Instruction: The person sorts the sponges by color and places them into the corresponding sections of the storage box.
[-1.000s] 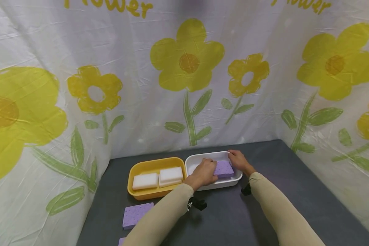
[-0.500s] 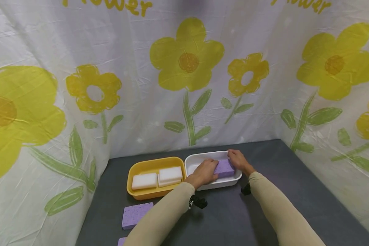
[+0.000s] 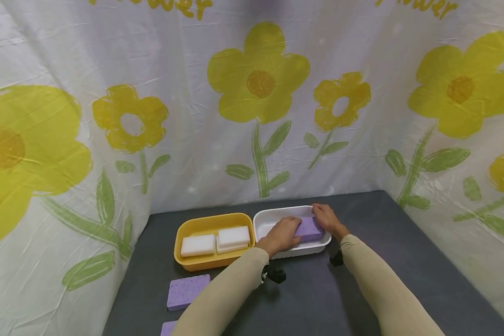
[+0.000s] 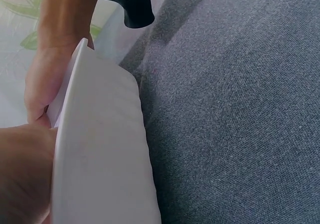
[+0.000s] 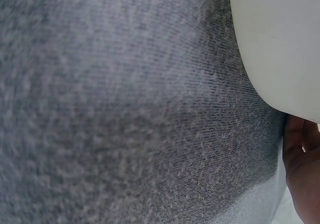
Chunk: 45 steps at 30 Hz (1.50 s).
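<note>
A purple sponge (image 3: 311,228) lies in the right part of a white plastic tray (image 3: 296,253). My left hand (image 3: 283,233) reaches over the tray's front side and grips the sponge's left end, thumb toward the front and fingers behind. At the tray's right end, my right hand (image 3: 327,218) holds the rim. In the right wrist view, fingers of that hand (image 5: 305,169) press against the tray's outer wall (image 5: 285,43). The left wrist view has the tray's side (image 4: 105,149) hiding most of the sponge, with the left hand (image 4: 22,169) at its edge.
A yellow tray (image 3: 197,265) stands directly left of the white one, holding white sponges (image 3: 198,245) side by side, some stacked at the right. Two more purple sponges (image 3: 187,290) lie on the dark table (image 3: 311,298) at front left. A flower-print curtain (image 3: 185,154) hangs behind.
My left hand and the purple sponge have shifted slightly right inside the white tray, closer to its right end. The right hand has stayed on the rim.
</note>
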### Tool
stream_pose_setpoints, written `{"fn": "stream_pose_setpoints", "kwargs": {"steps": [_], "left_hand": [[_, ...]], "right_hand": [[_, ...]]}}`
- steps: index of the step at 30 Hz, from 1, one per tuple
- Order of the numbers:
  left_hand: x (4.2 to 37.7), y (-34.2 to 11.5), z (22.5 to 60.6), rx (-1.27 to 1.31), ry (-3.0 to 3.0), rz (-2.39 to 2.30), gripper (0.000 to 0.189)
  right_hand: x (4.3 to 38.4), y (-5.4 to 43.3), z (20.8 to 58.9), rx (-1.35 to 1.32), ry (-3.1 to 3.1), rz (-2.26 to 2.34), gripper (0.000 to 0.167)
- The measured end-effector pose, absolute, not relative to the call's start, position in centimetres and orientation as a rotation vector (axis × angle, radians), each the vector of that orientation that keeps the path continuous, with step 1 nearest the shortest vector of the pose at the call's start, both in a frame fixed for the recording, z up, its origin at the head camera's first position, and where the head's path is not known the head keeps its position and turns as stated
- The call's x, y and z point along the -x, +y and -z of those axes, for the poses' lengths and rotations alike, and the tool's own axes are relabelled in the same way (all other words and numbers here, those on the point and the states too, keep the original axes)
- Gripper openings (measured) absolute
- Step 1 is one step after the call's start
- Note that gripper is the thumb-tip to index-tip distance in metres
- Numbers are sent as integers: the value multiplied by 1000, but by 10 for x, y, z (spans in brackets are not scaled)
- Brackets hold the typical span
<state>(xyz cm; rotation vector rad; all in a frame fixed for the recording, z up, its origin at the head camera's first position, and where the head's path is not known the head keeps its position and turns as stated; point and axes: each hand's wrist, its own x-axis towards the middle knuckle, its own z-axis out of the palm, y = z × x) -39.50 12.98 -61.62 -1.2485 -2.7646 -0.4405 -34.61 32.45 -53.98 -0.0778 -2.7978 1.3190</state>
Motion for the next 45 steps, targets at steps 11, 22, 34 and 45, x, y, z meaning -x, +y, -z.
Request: {"fn": "stream_pose_setpoints", "kwargs": {"steps": [11, 22, 34, 45], "left_hand": [[365, 119, 592, 1206, -2785, 543, 55], [349, 105, 553, 1230, -2795, 553, 51], [348, 99, 557, 1197, -2814, 442, 61], [316, 62, 489, 1274, -2847, 248, 62]], "right_hand": [[339, 318, 537, 99, -2794, -1328, 35], [388, 354, 597, -95, -2708, -1360, 31], [359, 330, 558, -72, -2736, -1369, 37], [343, 324, 538, 44, -2784, -1325, 34]]}}
